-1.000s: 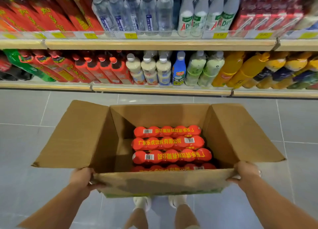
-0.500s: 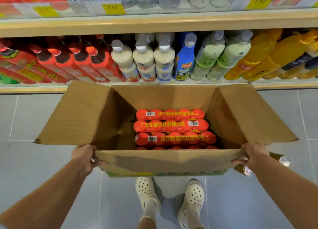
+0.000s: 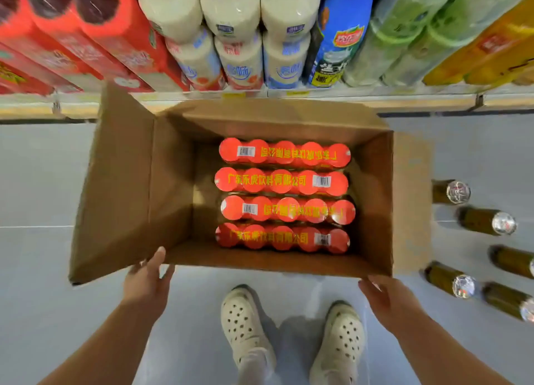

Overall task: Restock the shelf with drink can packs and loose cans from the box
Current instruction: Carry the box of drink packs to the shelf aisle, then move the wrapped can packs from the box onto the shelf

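An open cardboard box [image 3: 173,182] sits low over the grey floor, in front of the bottom shelf. Inside it, several red shrink-wrapped can packs [image 3: 284,193] with yellow lettering lie side by side in rows, filling the right part of the box. My left hand [image 3: 146,286] is at the box's near-left corner, fingers spread, thumb touching the cardboard. My right hand [image 3: 390,298] is just below the near-right corner, fingers apart and holding nothing. Several loose dark cans [image 3: 488,221] with silver tops stand on the floor to the right of the box.
The bottom shelf [image 3: 318,95] runs along the far side, packed with red bottles [image 3: 109,37], white milk-drink bottles [image 3: 237,37], and blue, green and yellow ones. My feet in white perforated clogs [image 3: 245,326] stand just behind the box. Its left flap [image 3: 115,188] hangs outward.
The box has gone down toward the floor and nearer the shelf, and my view has dropped with it. Both hands have loosened from the near corners. More loose cans show at the right.
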### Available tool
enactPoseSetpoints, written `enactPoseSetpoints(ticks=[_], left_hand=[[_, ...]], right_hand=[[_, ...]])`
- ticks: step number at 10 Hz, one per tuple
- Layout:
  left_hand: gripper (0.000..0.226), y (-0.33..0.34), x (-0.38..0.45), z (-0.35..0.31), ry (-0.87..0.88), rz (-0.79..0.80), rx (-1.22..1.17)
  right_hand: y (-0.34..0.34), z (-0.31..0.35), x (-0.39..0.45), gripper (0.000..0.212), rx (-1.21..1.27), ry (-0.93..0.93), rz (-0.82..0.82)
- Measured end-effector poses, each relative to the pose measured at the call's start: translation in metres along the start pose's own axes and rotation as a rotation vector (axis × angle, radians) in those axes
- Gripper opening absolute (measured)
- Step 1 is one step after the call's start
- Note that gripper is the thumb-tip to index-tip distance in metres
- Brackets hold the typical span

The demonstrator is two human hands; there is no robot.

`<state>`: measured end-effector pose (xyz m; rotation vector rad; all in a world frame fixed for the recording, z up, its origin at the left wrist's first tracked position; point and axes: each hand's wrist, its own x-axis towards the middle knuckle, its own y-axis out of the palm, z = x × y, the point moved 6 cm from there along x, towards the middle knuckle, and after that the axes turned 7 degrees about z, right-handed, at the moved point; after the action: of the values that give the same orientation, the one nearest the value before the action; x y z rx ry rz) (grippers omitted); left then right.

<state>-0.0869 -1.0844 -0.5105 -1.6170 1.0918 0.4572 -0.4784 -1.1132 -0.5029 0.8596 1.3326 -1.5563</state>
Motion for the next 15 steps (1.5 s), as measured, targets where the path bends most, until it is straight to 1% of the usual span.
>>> enactPoseSetpoints(ticks=[1, 2, 3, 4, 5, 6, 7, 8, 9, 10, 11, 12, 13, 14, 15], left_hand=[[0.05, 0.019, -0.006, -0.004, -0.48, -0.007, -0.956], [0.05, 0.012, -0.039, -0.034, -0.366, 0.095, -0.861], [0.043, 0.007, -0.055, -0.075, -0.245, 0.212, -0.67], [0.039, 0.002, -0.078, -0.114, -0.16, 0.279, -0.539], [0.035, -0.006, -0.101, -0.142, -0.101, 0.346, -0.459], [0.034, -0.018, -0.123, -0.161, -0.067, 0.383, -0.412], [0.034, -0.026, -0.13, -0.169, -0.073, 0.35, -0.413], [0.031, -0.023, -0.127, -0.174, -0.082, 0.348, -0.366], [0.028, -0.022, -0.122, -0.183, 0.027, 0.35, -0.093], [0.032, -0.021, -0.107, -0.191, 0.189, 0.339, 0.366], [0.034, -0.013, -0.084, -0.192, 0.229, 0.339, 0.59], [0.033, 0.005, -0.057, -0.193, 0.251, 0.346, 0.621], [0.029, 0.028, -0.016, -0.188, 0.275, 0.364, 0.604], [0.031, 0.047, 0.033, -0.181, 0.293, 0.358, 0.582], [0.046, 0.066, 0.077, -0.181, 0.347, 0.324, 0.583]], right_hand=[[0.002, -0.006, 0.009, 0.009, 0.624, 0.147, 0.026], [-0.003, 0.0, -0.012, 0.023, 0.51, 0.157, 0.162], [-0.002, 0.032, -0.042, 0.015, 0.419, 0.094, 0.216], [0.009, 0.067, -0.078, 0.03, 0.391, 0.002, 0.3], [0.013, 0.089, -0.106, 0.04, 0.328, -0.056, 0.36], [0.01, 0.096, -0.13, 0.034, 0.206, -0.084, 0.386], [0.008, 0.097, -0.143, 0.03, 0.057, -0.108, 0.414], [0.0, 0.102, -0.144, 0.03, 0.04, -0.141, 0.399], [-0.01, 0.11, -0.131, 0.028, -0.082, -0.194, 0.317], [-0.01, 0.124, -0.115, 0.03, -0.374, -0.32, 0.33], [-0.002, 0.138, -0.1, 0.039, -0.558, -0.407, 0.413], [0.005, 0.157, -0.078, 0.035, -0.633, -0.46, 0.393], [0.023, 0.17, -0.043, 0.037, -0.72, -0.508, 0.375], [0.049, 0.181, 0.003, 0.042, -0.684, -0.515, 0.362], [0.065, 0.184, 0.051, 0.04, -0.55, -0.496, 0.302]])
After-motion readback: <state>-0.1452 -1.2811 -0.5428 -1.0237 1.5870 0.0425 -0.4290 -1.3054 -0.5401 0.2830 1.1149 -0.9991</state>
